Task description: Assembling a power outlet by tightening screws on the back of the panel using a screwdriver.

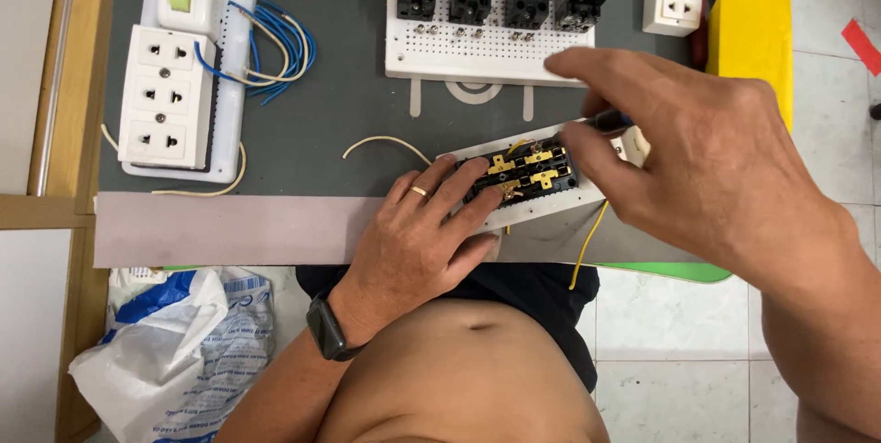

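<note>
The left hand pinned an opened socket flat. The right hand pinched a screwdriver at its terminals, apparently mid-tightening; next needed steady alignment.

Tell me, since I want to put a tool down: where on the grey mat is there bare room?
Bare mat lies between the white socket strip, the perforated breaker board and the left hand; only a loose cream wire crosses it. The pale front strip is bare too. Crowded around the opened socket under the right hand.

An electrical training workbench: a grey tabletop carries a socket panel at far left, a breaker board beyond, and loose wires.
</note>
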